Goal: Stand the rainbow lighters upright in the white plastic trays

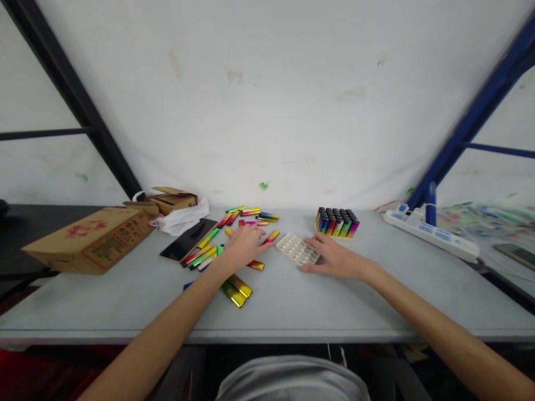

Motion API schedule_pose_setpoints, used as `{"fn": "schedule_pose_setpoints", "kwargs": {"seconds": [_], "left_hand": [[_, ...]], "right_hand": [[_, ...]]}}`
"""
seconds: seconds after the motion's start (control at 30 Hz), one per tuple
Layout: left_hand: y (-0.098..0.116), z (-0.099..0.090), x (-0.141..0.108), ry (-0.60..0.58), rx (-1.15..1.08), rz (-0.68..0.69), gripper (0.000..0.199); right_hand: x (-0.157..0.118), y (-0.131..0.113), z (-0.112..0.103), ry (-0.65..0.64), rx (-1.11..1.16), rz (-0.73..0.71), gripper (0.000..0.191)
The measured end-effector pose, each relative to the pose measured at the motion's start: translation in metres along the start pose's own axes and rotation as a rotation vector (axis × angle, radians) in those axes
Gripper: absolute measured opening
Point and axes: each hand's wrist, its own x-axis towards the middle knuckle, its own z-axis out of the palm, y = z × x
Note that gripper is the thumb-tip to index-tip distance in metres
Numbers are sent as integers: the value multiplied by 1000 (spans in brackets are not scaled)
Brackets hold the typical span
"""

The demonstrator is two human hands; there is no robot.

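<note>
My left hand is over a loose pile of shiny multicoloured lighters, its fingers apart and reaching forward. A red-and-yellow lighter lies just off its fingertips. Two gold-and-green lighters lie nearer the table's front edge, by my left forearm. My right hand grips the right edge of a white plastic tray, thumb at the near side and fingers at the far side. Rows of round cells show in the tray, which rests on the table at a slant.
A block of upright lighters with black tops stands behind my right hand. To the left are a dark flat panel, a white plastic bag and cardboard boxes. A white power strip lies at the right.
</note>
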Motion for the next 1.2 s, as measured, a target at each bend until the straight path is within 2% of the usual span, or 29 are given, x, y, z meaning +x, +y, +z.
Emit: {"fn": "schedule_pose_setpoints", "kwargs": {"seconds": [0.1, 0.13, 0.2, 0.3, 0.37, 0.5, 0.63, 0.7, 0.8, 0.93, 1.1, 1.2], "left_hand": [[-1, 6, 3, -37, -5, -7, 23], [-3, 5, 3, -24, -30, -16, 19], [-8, 2, 2, 39, -104, -46, 13], [-14, -6, 0, 176, -239, -100, 16], [-14, -11, 0, 226, -400, -123, 20], [-6, -17, 5, 260, -827, -199, 38], [3, -22, 7, 287, -1088, -253, 42], [8, -24, 5, 254, -1239, -258, 43], [15, -25, 1, 122, -1404, -252, 43], [23, -22, -2, 6, -1427, -298, 42], [25, -25, -2, -153, -1451, -424, 49], [26, -29, -2, -198, -1486, -467, 47]], "right_hand": [[18, 2, -8, -124, 32, -155, 71], [23, 4, -8, -126, 35, -173, 73], [28, 6, -5, -71, 34, -186, 78], [27, 8, 7, 44, 78, -210, 76], [24, 8, 15, 80, 113, -231, 79], [21, 10, 24, 146, 148, -147, 87], [24, 13, 23, 160, 156, -107, 84], [25, 14, 23, 157, 177, -120, 84], [26, 15, 23, 162, 206, -152, 90], [26, 18, 22, 140, 212, -175, 100], [27, 21, 19, 109, 199, -175, 92], [27, 21, 20, 110, 194, -190, 92]]}}
